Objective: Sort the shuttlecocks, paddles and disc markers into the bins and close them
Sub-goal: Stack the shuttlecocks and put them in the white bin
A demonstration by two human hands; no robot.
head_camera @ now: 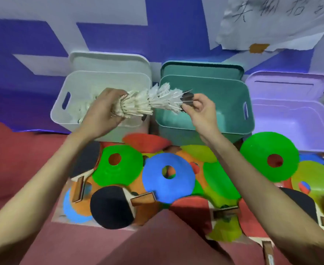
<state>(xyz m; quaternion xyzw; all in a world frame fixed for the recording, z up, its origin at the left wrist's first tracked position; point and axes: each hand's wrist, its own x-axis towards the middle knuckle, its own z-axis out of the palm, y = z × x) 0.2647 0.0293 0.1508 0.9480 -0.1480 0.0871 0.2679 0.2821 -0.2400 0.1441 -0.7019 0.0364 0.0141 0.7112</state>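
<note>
Shuttlecocks (153, 102) — both hands — over white bin (61, 111).

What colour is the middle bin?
Teal green, seen in the head view.

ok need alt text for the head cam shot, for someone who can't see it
Two bare hands hold a nested stack of white shuttlecocks sideways above three open bins, the left hand gripping one end, the right hand pinching the other. The white bin, teal bin and lilac bin line the wall; coloured disc markers and paddles lie in front.
</note>
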